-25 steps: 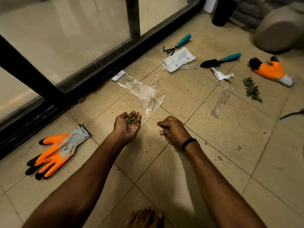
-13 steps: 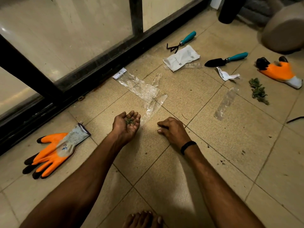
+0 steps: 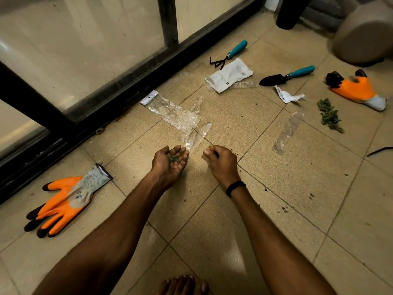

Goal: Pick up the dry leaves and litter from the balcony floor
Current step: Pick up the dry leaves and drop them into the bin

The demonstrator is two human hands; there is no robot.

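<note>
My left hand (image 3: 170, 163) lies palm up just above the tiled floor, loosely cupped, with a few dry green leaf bits (image 3: 174, 159) in the palm. Close to its right, my right hand (image 3: 222, 163) has its fingers curled and its thumb against the fingertips, pinching a thin dark leaf bit that barely shows. A clump of dry leaves (image 3: 328, 116) lies at the far right. Litter on the floor: a clear plastic wrapper (image 3: 176, 116) just ahead of my hands, a clear strip (image 3: 287, 133), a white packet (image 3: 228, 75) and a torn white paper (image 3: 287, 95).
An orange glove (image 3: 61, 203) lies at the left, another (image 3: 357, 90) at the far right. A hand rake (image 3: 229, 54) and trowel (image 3: 285, 76) lie beyond the litter. The black door frame (image 3: 106, 99) runs along the left. A beige pot (image 3: 365, 33) stands top right. Small crumbs (image 3: 284, 208) dot the tiles.
My right hand has lifted off the floor, its fingers drawn into a pinch and turned toward my left palm. The left hand stays cupped in place.
</note>
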